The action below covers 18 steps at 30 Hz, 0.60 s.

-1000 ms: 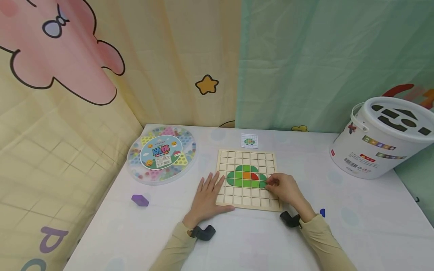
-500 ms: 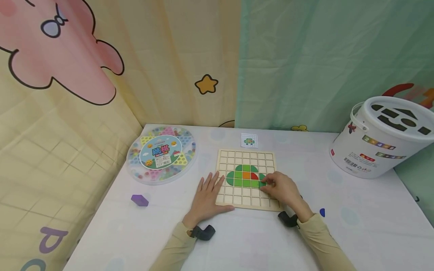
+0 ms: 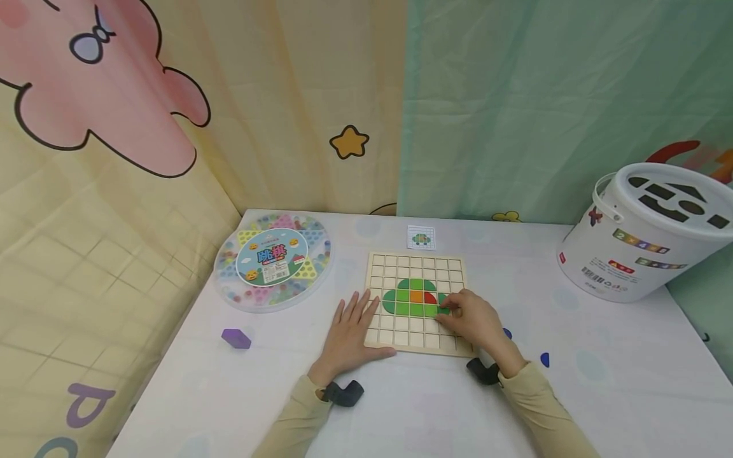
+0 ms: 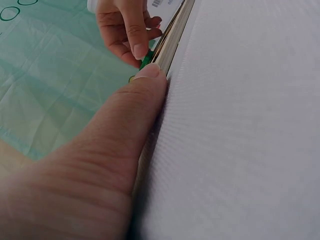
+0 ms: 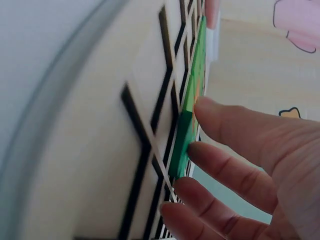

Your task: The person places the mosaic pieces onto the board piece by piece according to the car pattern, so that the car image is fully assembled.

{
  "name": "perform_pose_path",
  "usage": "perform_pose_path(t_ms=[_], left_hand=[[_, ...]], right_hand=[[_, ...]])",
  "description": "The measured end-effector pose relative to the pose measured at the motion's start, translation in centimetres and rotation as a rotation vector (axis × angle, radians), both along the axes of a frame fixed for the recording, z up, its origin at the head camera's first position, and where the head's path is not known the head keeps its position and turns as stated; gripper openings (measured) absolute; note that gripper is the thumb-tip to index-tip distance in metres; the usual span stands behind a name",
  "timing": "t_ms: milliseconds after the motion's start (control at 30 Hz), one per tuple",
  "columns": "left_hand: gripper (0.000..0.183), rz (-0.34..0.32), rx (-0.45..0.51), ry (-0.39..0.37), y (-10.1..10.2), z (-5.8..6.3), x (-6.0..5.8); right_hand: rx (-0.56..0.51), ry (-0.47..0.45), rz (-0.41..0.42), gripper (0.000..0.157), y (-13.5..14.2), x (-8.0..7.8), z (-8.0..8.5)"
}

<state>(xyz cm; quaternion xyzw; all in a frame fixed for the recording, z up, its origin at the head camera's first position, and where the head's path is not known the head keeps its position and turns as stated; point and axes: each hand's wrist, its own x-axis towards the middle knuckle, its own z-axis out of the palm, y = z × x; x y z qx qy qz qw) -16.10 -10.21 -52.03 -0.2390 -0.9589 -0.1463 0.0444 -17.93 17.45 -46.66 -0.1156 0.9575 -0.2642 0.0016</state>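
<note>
A wooden grid board bears green, orange and red tiles set into a turtle-like shape. My left hand lies spread at the board's left front corner, its thumb along the front edge. Over the board's right part is my right hand. In the right wrist view, its thumb touches near a light green tile, and the index finger touches a dark green tile seated in the grid. The fingers stand apart, fairly straight; part of that tile is hidden from the head view.
A small pattern card lies behind the board. A round Chinese checkers box is at the left, with a purple block in front. A white bucket stands at the right; small blue pieces lie near the right forearm.
My right hand has shifted slightly left over the board, and its fingers have gone from pinching the dark green tile to touching the tiles. Another blue piece shows behind the wrist. The left hand stays put.
</note>
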Motion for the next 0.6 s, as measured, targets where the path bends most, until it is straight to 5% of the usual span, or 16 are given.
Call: perform_pose_path(t_ms=[600], left_hand=[[0.104,-0.005,0.007,0.006,-0.05,-0.07,-0.04]], right_hand=[[-0.082,-0.081,-0.062,0.023,0.68,0.19,-0.03]])
